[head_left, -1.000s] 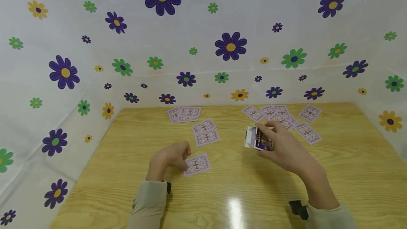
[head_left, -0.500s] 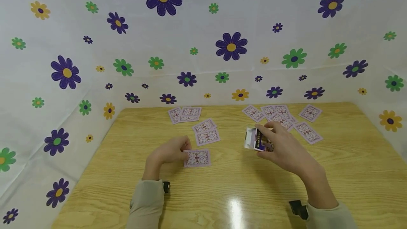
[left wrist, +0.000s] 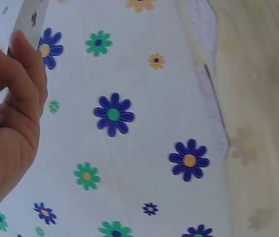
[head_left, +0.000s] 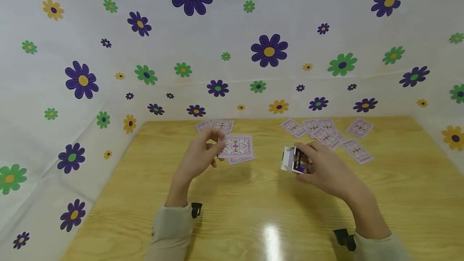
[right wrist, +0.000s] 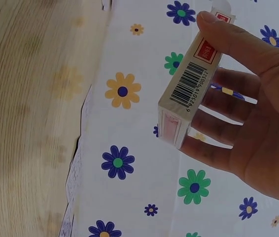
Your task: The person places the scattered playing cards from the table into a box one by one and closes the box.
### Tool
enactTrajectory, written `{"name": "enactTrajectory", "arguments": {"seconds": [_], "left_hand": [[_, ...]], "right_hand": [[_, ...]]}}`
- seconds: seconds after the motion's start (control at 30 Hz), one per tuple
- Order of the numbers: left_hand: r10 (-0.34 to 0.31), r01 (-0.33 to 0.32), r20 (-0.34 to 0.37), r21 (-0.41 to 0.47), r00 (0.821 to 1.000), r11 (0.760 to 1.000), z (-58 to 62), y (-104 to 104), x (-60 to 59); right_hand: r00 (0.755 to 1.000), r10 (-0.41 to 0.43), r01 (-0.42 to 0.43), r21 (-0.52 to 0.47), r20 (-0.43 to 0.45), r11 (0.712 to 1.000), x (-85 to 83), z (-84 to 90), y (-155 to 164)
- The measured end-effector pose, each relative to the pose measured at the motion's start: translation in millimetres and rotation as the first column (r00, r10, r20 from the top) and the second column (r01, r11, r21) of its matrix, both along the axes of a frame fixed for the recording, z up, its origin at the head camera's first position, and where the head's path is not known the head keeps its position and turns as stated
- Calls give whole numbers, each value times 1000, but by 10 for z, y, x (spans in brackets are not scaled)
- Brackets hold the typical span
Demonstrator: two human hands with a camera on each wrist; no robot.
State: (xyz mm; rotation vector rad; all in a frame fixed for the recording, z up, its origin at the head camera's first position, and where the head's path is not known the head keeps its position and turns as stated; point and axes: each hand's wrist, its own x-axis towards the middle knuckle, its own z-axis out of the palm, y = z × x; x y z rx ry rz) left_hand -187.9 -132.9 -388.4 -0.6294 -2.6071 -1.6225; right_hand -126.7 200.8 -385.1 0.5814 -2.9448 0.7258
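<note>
The left hand [head_left: 197,158] is pinching a single playing card [head_left: 236,146] by its left edge, thumb and fingers closed on it, holding it back-side up a bit above the wooden table [head_left: 253,212]. You can see the pink-and-white patterned back facing the head camera. In the left wrist view the same hand [left wrist: 9,128] only shows a sliver of the card's edge [left wrist: 28,22] poking out above the fingertips, so not much to read there. Right under and just behind the held card there's another card [head_left: 242,159] lying flat on the table, partly covered from view. The right hand [head_left: 324,170] is wrapped around a card box [head_left: 295,160], thumb on one side and fingers on the other, held off the table near the middle-right. The right wrist view shows that box [right wrist: 191,84] nicely: barcode on its narrow side, a red label near the top, and the fingers [right wrist: 228,118] curled behind it. Further back on the table, a small pair of cards [head_left: 217,125] sits at the far edge behind the left hand, and a looser scatter of face-down cards [head_left: 328,134] is spread across the far right. A white cloth with purple, green and yellow flowers [head_left: 268,51] surrounds the table.
</note>
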Motion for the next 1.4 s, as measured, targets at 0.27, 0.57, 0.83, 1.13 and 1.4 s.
{"name": "enactTrajectory", "arguments": {"seconds": [0.27,0.57,0.83,1.13,1.4], "left_hand": [[102,-74,-196,145,975,987,179,283,121],[154,-109,-194,223,969,969,250,615,262],[167,-131,-307,135,937,982,286,781,367],[82,-51,-325,104,942,993,331,807,429],[46,-37,-349,34,936,999,320,847,438]], "right_hand": [[1000,-26,27,-11,17,1000,-88,80,33],[999,-35,32,-76,-35,997,-120,95,-3],[996,-32,23,-108,-80,994,-82,131,-84],[983,-40,21,-110,-179,994,-33,145,-92],[977,-22,1,-102,-212,995,-50,129,-118]]}}
